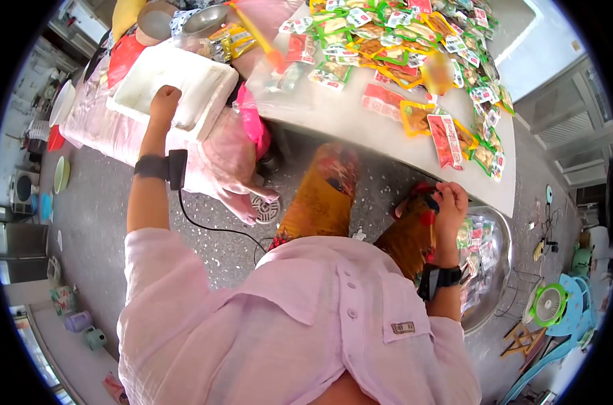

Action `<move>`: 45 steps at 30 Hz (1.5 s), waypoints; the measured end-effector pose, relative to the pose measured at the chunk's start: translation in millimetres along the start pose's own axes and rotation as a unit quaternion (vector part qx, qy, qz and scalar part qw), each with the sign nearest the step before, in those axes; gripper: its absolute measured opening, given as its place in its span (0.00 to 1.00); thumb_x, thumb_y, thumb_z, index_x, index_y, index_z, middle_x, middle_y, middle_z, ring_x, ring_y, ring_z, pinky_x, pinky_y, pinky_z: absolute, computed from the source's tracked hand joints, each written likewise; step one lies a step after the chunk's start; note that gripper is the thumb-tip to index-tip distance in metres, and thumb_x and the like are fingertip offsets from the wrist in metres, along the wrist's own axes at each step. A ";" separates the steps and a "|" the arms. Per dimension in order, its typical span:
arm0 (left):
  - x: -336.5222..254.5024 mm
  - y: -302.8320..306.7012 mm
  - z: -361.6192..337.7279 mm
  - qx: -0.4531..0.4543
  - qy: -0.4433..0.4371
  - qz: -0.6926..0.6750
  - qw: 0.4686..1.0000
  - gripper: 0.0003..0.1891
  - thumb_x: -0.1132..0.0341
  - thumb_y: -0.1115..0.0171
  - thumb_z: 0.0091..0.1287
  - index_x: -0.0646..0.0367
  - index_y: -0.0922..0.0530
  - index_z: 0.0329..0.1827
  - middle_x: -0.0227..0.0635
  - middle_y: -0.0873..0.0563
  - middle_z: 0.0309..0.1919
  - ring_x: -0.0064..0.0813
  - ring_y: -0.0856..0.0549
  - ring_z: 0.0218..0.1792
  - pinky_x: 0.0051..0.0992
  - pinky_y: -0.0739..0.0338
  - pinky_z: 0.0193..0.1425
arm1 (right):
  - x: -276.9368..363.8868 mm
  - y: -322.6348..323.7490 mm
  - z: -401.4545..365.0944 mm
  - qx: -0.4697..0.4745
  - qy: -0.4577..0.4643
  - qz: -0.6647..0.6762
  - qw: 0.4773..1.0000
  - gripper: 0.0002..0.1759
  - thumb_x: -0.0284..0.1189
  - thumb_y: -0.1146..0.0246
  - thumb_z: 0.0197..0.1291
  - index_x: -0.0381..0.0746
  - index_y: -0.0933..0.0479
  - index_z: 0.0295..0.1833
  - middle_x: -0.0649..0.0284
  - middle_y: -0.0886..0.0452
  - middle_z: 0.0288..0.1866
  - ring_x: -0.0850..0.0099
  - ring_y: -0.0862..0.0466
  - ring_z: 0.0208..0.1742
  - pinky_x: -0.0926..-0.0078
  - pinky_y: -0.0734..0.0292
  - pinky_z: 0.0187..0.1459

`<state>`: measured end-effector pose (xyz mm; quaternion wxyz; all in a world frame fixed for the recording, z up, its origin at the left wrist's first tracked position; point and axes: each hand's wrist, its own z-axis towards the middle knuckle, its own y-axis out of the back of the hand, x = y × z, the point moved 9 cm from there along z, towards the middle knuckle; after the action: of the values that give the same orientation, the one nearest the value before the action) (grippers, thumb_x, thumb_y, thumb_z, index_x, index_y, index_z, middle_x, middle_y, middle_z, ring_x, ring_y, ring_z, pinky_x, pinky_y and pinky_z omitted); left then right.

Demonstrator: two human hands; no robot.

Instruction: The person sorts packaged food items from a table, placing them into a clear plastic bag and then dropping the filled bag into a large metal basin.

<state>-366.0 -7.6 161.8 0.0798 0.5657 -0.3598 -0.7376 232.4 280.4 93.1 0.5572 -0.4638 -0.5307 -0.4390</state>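
Observation:
My left hand [165, 104] is closed over a white foam box [215, 88] on the pink-covered surface at the left. Whatever its fingers may hold is hidden. Low beside the front edge of the white table [360, 128] is my right hand [451, 201], its fingers curled together; I cannot make out anything in them. Just below it stands a round metal basin [501, 290] with several small packets inside. A red and white packet [445, 140] lies on the table near that hand, beside an orange-edged packet [414, 118].
A heap of colourful snack packets [387, 37] covers the table's far side. Behind the foam box are a metal bowl [205, 20], a yellow packet [232, 42] and an orange-handled tool [256, 34]. A pink bag [252, 121] hangs between the surfaces. A green fan [548, 304] stands at the right.

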 end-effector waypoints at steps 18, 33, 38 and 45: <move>-154.0 -224.0 -255.7 0.250 -0.180 -0.243 0.920 0.04 0.71 0.47 0.54 0.60 0.30 0.25 0.27 0.28 0.17 0.14 0.31 0.20 0.17 0.35 0.24 | -12.1 -191.0 -78.5 0.323 -0.218 0.151 0.909 0.12 0.33 0.48 0.55 0.37 0.33 0.41 0.64 0.27 0.37 0.76 0.26 0.36 0.77 0.27 0.38; -119.9 -281.4 -287.7 0.493 0.111 -0.297 0.810 0.05 0.69 0.50 0.58 0.60 0.29 0.27 0.27 0.27 0.20 0.17 0.30 0.23 0.14 0.37 0.26 | -48.2 -163.8 -73.6 0.270 -0.262 0.170 0.911 0.10 0.30 0.45 0.53 0.36 0.33 0.38 0.64 0.28 0.32 0.75 0.25 0.32 0.77 0.26 0.34; -114.3 -286.8 -291.3 0.523 0.116 -0.310 0.785 0.04 0.70 0.50 0.57 0.60 0.28 0.28 0.28 0.26 0.21 0.18 0.30 0.23 0.14 0.36 0.27 | -48.4 -164.1 -75.8 0.298 -0.264 0.138 0.907 0.10 0.29 0.44 0.52 0.36 0.33 0.37 0.64 0.28 0.32 0.76 0.26 0.31 0.78 0.26 0.32; -106.0 -273.0 -273.8 0.408 0.139 -0.420 0.799 0.02 0.72 0.50 0.55 0.59 0.30 0.27 0.29 0.27 0.20 0.18 0.29 0.21 0.15 0.36 0.25 | -53.5 -152.6 -71.1 0.238 -0.285 0.144 0.917 0.07 0.28 0.45 0.51 0.36 0.32 0.35 0.64 0.27 0.31 0.76 0.25 0.34 0.79 0.27 0.32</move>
<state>-5.9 126.3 47.0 -0.4270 0.7379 -0.3395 -0.3974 92.9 182.3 47.0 0.5339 -0.4944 -0.6830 -0.0640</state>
